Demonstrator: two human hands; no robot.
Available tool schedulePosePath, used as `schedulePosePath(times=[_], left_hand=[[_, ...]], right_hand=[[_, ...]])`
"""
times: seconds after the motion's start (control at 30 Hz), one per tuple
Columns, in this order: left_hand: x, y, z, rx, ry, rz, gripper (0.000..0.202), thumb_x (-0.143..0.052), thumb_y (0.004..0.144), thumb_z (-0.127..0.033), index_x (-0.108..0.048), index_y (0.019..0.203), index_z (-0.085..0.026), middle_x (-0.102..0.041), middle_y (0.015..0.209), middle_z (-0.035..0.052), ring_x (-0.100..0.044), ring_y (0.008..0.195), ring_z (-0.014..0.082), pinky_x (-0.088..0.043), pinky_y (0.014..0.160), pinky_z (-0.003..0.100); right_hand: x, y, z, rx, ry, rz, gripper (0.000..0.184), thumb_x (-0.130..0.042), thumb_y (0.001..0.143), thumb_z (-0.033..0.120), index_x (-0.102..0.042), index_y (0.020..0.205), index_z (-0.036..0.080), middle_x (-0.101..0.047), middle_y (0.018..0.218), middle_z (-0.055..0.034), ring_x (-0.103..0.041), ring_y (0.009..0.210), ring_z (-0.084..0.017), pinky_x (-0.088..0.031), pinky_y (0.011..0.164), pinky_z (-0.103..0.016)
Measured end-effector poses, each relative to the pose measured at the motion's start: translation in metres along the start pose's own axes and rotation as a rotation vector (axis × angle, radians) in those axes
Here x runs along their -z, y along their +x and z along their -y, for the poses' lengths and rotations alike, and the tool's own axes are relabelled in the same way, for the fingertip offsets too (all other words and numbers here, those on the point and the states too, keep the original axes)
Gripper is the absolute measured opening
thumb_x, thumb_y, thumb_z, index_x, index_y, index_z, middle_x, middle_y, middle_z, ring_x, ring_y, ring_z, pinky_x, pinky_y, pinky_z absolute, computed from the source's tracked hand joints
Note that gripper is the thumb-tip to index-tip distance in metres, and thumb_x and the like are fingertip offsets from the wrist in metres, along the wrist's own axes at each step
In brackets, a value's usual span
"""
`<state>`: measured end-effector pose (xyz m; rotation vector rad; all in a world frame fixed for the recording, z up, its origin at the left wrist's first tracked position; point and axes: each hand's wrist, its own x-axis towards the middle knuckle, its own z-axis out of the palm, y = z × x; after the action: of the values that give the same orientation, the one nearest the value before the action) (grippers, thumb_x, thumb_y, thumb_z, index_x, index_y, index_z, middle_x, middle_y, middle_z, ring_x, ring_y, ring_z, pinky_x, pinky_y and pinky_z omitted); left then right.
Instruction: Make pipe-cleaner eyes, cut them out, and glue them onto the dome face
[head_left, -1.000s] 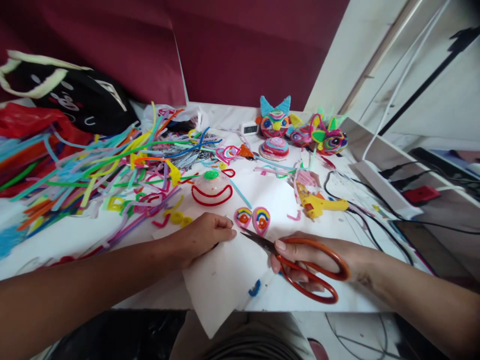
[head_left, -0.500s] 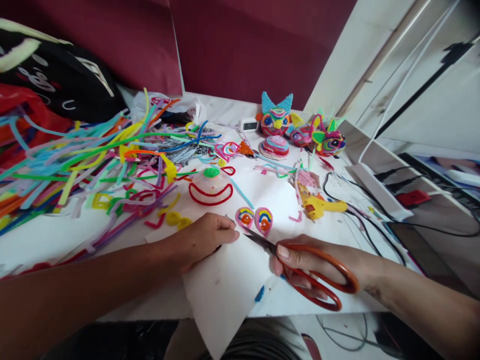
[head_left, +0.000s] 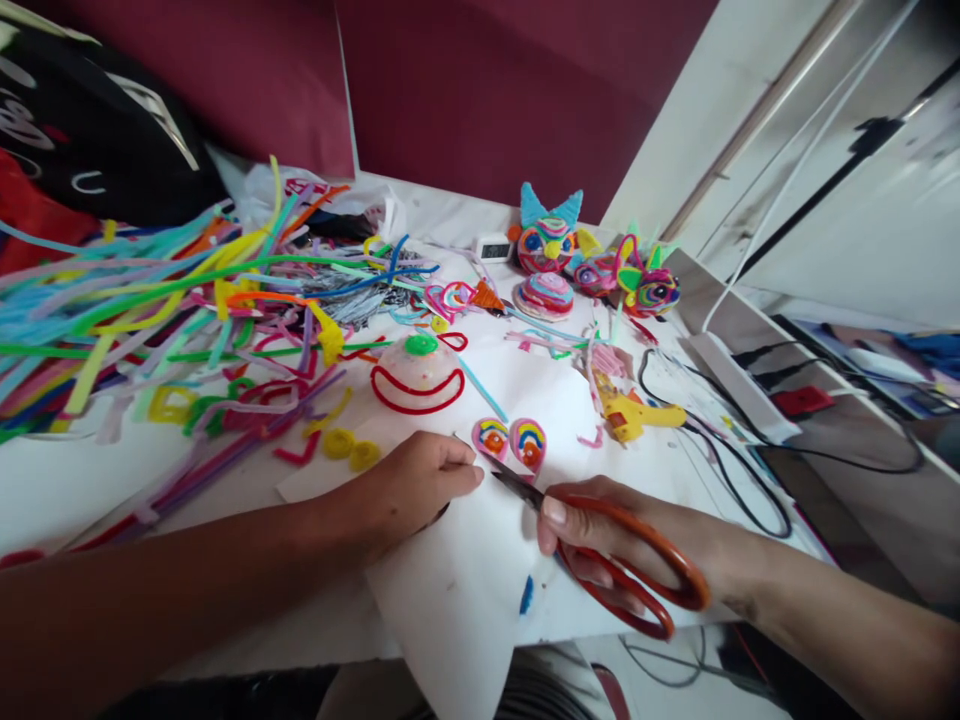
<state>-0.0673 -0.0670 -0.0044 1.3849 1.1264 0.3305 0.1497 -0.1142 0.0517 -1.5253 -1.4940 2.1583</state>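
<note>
My left hand (head_left: 427, 480) is closed, fingertips pinched at the top of a sheet of white paper (head_left: 457, 610) that hangs over the table's front edge. A thin dark item pokes out from under that hand, too hidden to name. In my right hand (head_left: 592, 530) are scissors (head_left: 637, 545) with orange handles, thumb and fingers around the grips. Their blades point left, slightly parted, close to my left fingertips. Just beyond the tips lie two teardrop-shaped eyes (head_left: 491, 438) of coiled pipe cleaner. Behind them sits a pale dome (head_left: 416, 370) with a green top and red smile.
Loose pipe cleaners (head_left: 172, 290) heap up on the left, with yellow coils (head_left: 352, 450) nearer. A yellow glue gun (head_left: 634, 415) and its cable lie right. Finished colourful figures (head_left: 551, 240) and a small digital clock (head_left: 493, 248) stand at the back.
The view has shifted slightly. My scissors sit a little lower and farther left, their tips still near my left fingertips. Both hands keep their grips.
</note>
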Motion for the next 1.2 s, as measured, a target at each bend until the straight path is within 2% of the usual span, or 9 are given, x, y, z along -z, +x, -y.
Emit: schedulePosePath(times=[0.23, 0.4, 0.5, 0.8, 1.0, 1.2], left_hand=[[-0.001, -0.001, 0.001, -0.039, 0.039, -0.018, 0.028, -0.051, 0.081, -0.039, -0.046, 0.063, -0.018, -0.039, 0.051, -0.0055, -0.036, 0.046, 0.0092, -0.018, 0.046, 0.025], [-0.001, -0.002, 0.001, -0.069, 0.055, -0.024, 0.031, -0.052, 0.081, -0.038, -0.042, 0.060, -0.018, -0.037, 0.051, -0.0060, -0.035, 0.046, 0.0087, -0.020, 0.046, 0.024], [-0.001, -0.002, 0.001, -0.071, 0.066, -0.026, 0.031, -0.051, 0.082, -0.038, -0.041, 0.060, -0.018, -0.036, 0.050, -0.0064, -0.034, 0.045, 0.0085, -0.020, 0.046, 0.024], [0.000, 0.001, 0.012, -0.087, 0.022, -0.002, 0.030, -0.050, 0.082, -0.042, -0.047, 0.065, -0.018, -0.040, 0.051, -0.0064, -0.037, 0.046, 0.0094, -0.022, 0.046, 0.023], [-0.001, 0.001, 0.013, -0.066, -0.026, -0.013, 0.027, -0.051, 0.081, -0.041, -0.051, 0.068, -0.017, -0.038, 0.051, -0.0069, -0.036, 0.045, 0.0088, -0.020, 0.044, 0.022], [-0.002, 0.000, 0.008, -0.035, -0.040, -0.014, 0.026, -0.052, 0.078, -0.040, -0.046, 0.065, -0.018, -0.033, 0.049, -0.0077, -0.032, 0.044, 0.0082, -0.019, 0.042, 0.022]], right_hand=[[-0.002, 0.002, -0.009, 0.007, 0.010, -0.046, 0.053, -0.052, 0.080, 0.071, -0.051, 0.085, 0.018, -0.040, 0.055, 0.0088, -0.035, 0.033, -0.002, -0.029, 0.028, -0.014], [-0.003, 0.002, -0.010, -0.037, -0.001, -0.085, 0.050, -0.057, 0.079, 0.068, -0.044, 0.076, 0.020, -0.040, 0.053, 0.0088, -0.034, 0.032, -0.002, -0.028, 0.027, -0.013], [-0.003, 0.002, -0.010, -0.013, 0.001, -0.086, 0.049, -0.060, 0.079, 0.065, -0.041, 0.072, 0.020, -0.038, 0.051, 0.0091, -0.033, 0.033, -0.001, -0.026, 0.027, -0.012], [-0.007, 0.005, -0.011, -0.005, -0.018, -0.080, 0.051, -0.049, 0.083, 0.070, -0.044, 0.079, 0.019, -0.041, 0.057, 0.0079, -0.035, 0.034, 0.000, -0.028, 0.029, -0.012], [-0.009, 0.005, -0.006, 0.045, -0.045, -0.104, 0.052, -0.057, 0.078, 0.069, -0.040, 0.071, 0.020, -0.036, 0.050, 0.0096, -0.031, 0.031, -0.001, -0.025, 0.026, -0.012], [-0.010, 0.009, -0.003, 0.049, 0.003, -0.075, 0.052, -0.051, 0.082, 0.070, -0.051, 0.087, 0.017, -0.041, 0.058, 0.0080, -0.033, 0.032, 0.000, -0.028, 0.028, -0.012]])
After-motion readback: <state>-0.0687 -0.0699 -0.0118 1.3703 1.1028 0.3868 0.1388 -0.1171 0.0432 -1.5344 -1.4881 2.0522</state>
